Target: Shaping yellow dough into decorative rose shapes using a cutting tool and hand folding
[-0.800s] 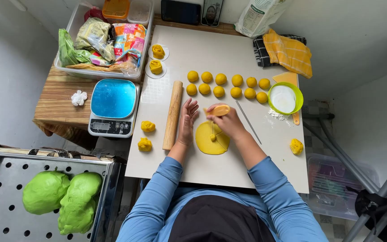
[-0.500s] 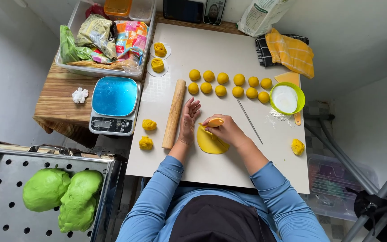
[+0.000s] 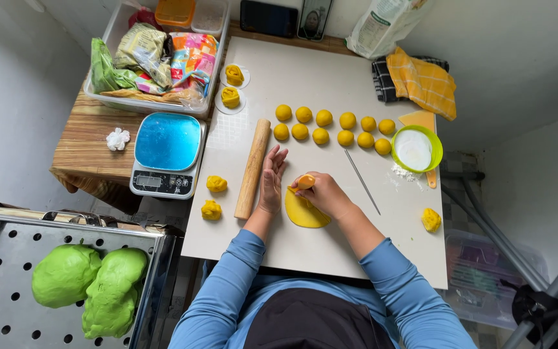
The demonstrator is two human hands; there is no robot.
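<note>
Lower left of the frame: two green dough lumps lie on a perforated steel tray.

Centre of the frame, on the white worktop: one flat yellow dough disc lies just below and partly under the right hand. The right hand's grip is closed around one small orange tool, whose end protrudes at the upper left of the fist, above the disc's upper edge. The left hand lies flat, fingers apart and extended toward the top of the frame; its grip is open and holds nothing. It rests on the worktop between the disc and one wooden rolling pin, just beside both.

Left of the rolling pin: two rough yellow dough pieces. Right edge of the worktop: one more rough yellow piece. Right of the right hand: one thin metal rod, lying diagonally.

Above the hands: eleven yellow dough balls in two rows, six above and five below. Right of them: one green bowl with white contents.

Left of centre: one kitchen scale with a blue plate. Above the rolling pin: two shaped yellow dough pieces, each on a small white disc.

Top of the frame: one plastic tub of packets and one yellow checked cloth.
</note>
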